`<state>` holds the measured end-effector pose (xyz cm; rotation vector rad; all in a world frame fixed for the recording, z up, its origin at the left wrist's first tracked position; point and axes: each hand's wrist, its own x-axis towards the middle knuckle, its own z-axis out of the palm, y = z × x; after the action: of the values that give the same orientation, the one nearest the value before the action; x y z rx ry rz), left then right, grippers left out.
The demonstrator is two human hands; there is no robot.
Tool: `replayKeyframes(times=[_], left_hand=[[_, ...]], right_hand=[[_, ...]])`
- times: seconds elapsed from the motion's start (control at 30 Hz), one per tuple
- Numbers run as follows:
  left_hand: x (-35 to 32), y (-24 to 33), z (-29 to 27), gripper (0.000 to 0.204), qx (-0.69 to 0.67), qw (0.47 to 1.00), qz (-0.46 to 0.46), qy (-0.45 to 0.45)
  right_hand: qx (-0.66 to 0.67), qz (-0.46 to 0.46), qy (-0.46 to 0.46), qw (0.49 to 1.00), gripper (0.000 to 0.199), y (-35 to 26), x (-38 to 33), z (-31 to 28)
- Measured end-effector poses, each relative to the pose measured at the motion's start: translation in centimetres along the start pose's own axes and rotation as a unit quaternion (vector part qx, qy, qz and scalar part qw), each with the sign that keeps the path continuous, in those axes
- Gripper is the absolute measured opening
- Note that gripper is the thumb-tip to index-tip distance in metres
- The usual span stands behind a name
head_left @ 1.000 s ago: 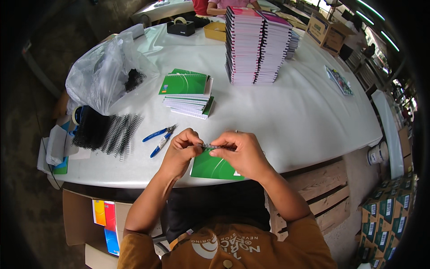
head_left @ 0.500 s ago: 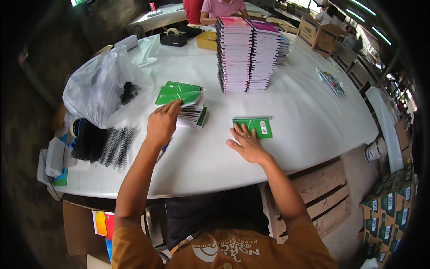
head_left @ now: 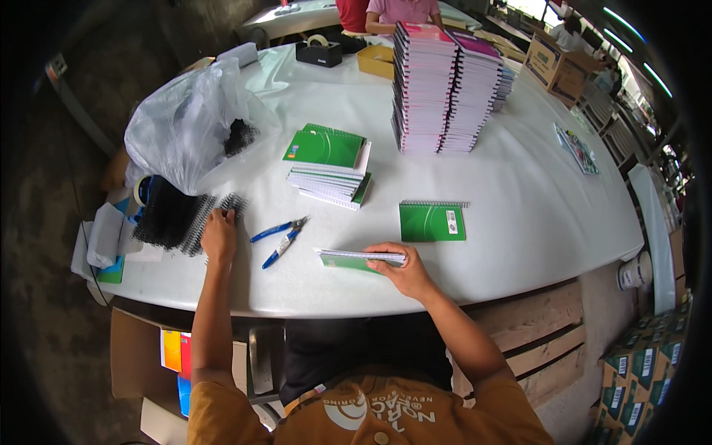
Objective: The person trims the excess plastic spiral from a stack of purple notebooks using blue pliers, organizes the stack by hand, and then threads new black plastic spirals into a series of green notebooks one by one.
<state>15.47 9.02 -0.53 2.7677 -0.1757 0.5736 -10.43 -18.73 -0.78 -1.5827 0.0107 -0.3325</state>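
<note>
My right hand [head_left: 400, 271] grips a thin unbound green-covered notebook block [head_left: 360, 259], holding it on edge on the white table [head_left: 519, 222]. My left hand [head_left: 218, 233] reaches left and touches a heap of black spiral binding coils [head_left: 178, 216]. Blue-handled pliers [head_left: 280, 237] lie between my hands. A finished green spiral notebook [head_left: 432, 221] lies flat to the right. A small stack of green-covered notebook blocks [head_left: 330, 167] sits further back.
A clear plastic bag [head_left: 185, 126] with more black coils lies at the far left. Two tall stacks of pink-covered notebooks [head_left: 445, 85] stand at the back. A tape dispenser [head_left: 319, 52] and cardboard boxes [head_left: 552, 59] lie beyond. Other people sit at the far table.
My right hand left the bound notebook lying at the right and now holds a fresh block near the table's front. My left hand moved from the stack to the coil heap.
</note>
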Motion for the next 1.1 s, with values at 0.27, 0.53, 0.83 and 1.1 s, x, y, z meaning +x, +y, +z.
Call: replayKeyframes(times=[0.27,0.53,0.83,1.1], left_hand=[[1.6,1.3,-4.3,0.027,-0.176,0.982,0.024,-0.063],[-7.4,8.3,-6.5,0.045,-0.5,0.772,0.002,-0.393],[-9.8,9.2,-5.9,0.027,-0.451,0.819,0.215,-0.281],[-9.4,9.6,-6.0,0.039,-0.368,0.848,0.148,-0.353]], right_hand=[[-0.011,-0.026,-0.003,1.0,0.02,1.0,-0.3,-0.8],[-0.001,-0.063,-0.012,0.998,0.022,0.4,0.2,-0.7],[0.038,0.028,0.025,0.999,0.024,0.4,0.0,-0.2],[0.025,0.014,0.04,0.999,0.024,0.4,-0.2,0.2]])
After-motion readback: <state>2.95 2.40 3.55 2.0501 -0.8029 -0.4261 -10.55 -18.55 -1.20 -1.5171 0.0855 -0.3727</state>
